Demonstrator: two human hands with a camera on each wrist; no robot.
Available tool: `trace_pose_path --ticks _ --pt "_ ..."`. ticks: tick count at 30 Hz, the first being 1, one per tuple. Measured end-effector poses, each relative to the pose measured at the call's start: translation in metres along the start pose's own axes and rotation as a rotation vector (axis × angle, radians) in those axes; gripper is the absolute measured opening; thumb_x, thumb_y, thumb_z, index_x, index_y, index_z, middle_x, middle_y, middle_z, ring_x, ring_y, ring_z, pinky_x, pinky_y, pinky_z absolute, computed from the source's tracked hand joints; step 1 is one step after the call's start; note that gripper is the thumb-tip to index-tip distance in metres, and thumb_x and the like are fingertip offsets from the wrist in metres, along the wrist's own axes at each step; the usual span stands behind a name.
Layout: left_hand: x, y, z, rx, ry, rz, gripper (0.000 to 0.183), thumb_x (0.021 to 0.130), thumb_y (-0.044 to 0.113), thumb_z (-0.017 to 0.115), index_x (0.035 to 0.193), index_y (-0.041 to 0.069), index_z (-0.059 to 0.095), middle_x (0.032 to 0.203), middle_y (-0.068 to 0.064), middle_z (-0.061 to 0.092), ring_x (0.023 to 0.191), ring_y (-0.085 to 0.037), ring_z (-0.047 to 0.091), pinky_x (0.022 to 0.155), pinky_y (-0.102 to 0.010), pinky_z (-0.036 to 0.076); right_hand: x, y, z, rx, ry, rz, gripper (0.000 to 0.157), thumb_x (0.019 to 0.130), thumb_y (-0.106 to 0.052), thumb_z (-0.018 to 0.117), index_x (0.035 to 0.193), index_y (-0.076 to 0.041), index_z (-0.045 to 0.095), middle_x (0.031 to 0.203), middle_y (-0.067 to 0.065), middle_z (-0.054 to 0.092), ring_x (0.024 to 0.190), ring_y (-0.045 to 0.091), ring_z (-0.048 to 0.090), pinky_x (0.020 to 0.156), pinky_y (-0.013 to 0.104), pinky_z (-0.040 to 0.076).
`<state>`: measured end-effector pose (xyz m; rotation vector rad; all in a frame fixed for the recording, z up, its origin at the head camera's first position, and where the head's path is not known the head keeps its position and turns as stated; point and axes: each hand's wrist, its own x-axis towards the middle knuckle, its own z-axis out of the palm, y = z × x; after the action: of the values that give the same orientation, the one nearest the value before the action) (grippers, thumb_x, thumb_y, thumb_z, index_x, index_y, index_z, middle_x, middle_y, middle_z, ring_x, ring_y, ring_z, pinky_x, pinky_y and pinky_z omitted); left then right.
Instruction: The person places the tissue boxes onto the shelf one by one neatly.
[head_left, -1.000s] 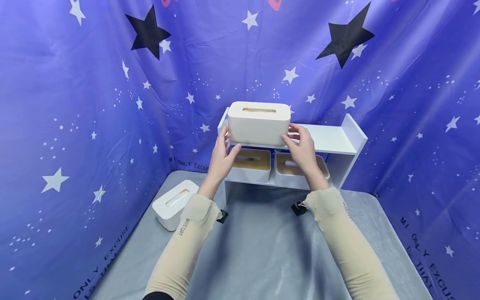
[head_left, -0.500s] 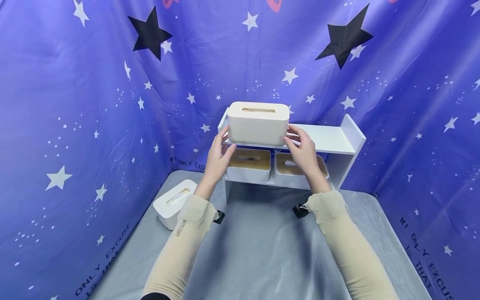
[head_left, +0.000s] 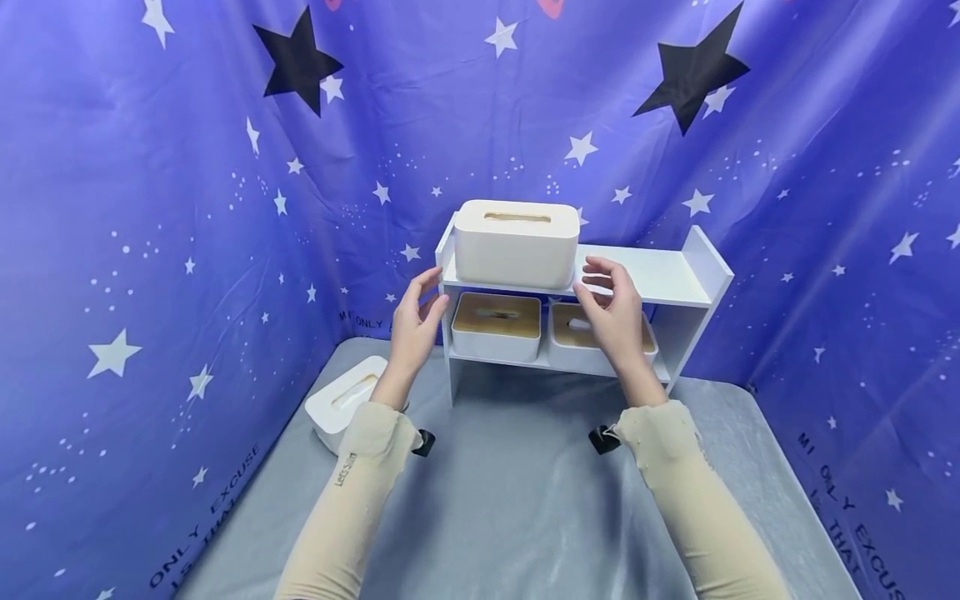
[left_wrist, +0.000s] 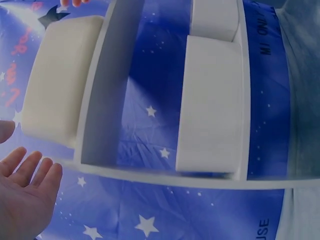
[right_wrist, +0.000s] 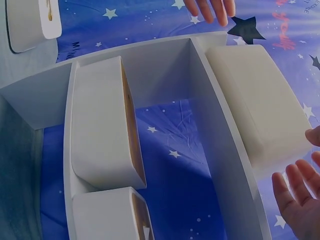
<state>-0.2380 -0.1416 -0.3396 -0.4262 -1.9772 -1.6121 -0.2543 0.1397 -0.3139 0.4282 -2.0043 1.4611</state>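
A cream tissue box [head_left: 516, 250] with a slot in its lid sits upright at the left end of the top board of a white two-tier shelf [head_left: 660, 275]. My left hand [head_left: 415, 325] is off to the box's left, fingers relaxed, with a gap between them and the box in the left wrist view. To the right of the box, my right hand [head_left: 613, 312] has loosely bent fingers and holds nothing; its fingertips are close to the box's side in the right wrist view [right_wrist: 300, 200].
Two white tissue boxes with wooden lids, a left one [head_left: 497, 327] and a right one [head_left: 577, 337], stand on the lower board. Another white tissue box [head_left: 341, 400] lies tilted on the grey cloth [head_left: 517, 500] at left. A blue star-patterned curtain [head_left: 375, 125] surrounds the table.
Both hands have let go of the cream box and drawn apart, the left hand leftward and down, the right slightly right. The box stays at the same place on the top board.
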Motion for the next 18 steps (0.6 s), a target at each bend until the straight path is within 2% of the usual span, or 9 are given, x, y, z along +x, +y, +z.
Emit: trace_pose_path --ticks 4,7,8,9,13,18 --pt "-0.006 0.01 -0.005 -0.014 -0.005 -0.032 0.043 0.098 0.001 0.056 0.141 -0.004 0.049 0.145 -0.022 0.053 0.137 -0.037 0.049 0.115 -0.048 0.045 -0.01 -0.017 0.0 0.016 -0.015 -0.019 0.038 0.092 0.002 0.065 0.129 0.006 0.058 0.124 0.026 0.062 0.111 0.042 0.064 0.079 0.006 0.05" --pt "-0.012 0.023 -0.009 -0.025 -0.011 -0.055 0.044 0.098 -0.002 0.055 0.14 -0.009 0.048 0.145 -0.026 0.051 0.137 -0.041 0.047 0.115 -0.052 0.043 -0.017 -0.034 0.001 0.034 -0.048 -0.031 0.038 0.091 0.007 0.063 0.128 0.011 0.057 0.124 0.032 0.059 0.111 0.048 0.062 0.08 0.005 0.051" --pt "-0.013 0.022 -0.01 -0.024 -0.011 -0.054 0.043 0.098 -0.001 0.055 0.14 -0.009 0.047 0.145 -0.026 0.051 0.137 -0.041 0.047 0.115 -0.053 0.043 -0.019 -0.04 0.001 0.04 -0.06 -0.035 0.037 0.091 0.008 0.063 0.127 0.013 0.056 0.124 0.034 0.058 0.111 0.05 0.061 0.079 0.005 0.051" --pt "-0.015 0.027 -0.012 -0.025 -0.013 -0.056 0.043 0.098 -0.002 0.055 0.14 -0.011 0.047 0.145 -0.027 0.05 0.137 -0.041 0.047 0.115 -0.054 0.043 -0.019 -0.04 0.002 0.046 -0.07 -0.043 0.038 0.09 0.009 0.063 0.127 0.014 0.056 0.124 0.034 0.058 0.11 0.051 0.061 0.078 0.004 0.051" --pt "-0.017 0.028 -0.016 -0.016 -0.016 -0.061 0.043 0.098 -0.003 0.054 0.139 -0.011 0.047 0.145 -0.028 0.05 0.137 -0.042 0.047 0.115 -0.054 0.042 -0.022 -0.039 0.007 0.054 -0.099 -0.061 0.038 0.09 0.01 0.063 0.126 0.014 0.056 0.123 0.035 0.059 0.108 0.052 0.062 0.074 0.003 0.051" --pt "-0.019 0.026 -0.02 -0.009 -0.019 -0.068 0.043 0.098 -0.002 0.054 0.139 -0.012 0.047 0.145 -0.029 0.05 0.138 -0.042 0.047 0.115 -0.054 0.042 -0.023 -0.04 0.011 0.051 -0.12 -0.064 0.037 0.09 0.009 0.063 0.126 0.014 0.056 0.121 0.034 0.061 0.106 0.05 0.063 0.076 0.002 0.05"
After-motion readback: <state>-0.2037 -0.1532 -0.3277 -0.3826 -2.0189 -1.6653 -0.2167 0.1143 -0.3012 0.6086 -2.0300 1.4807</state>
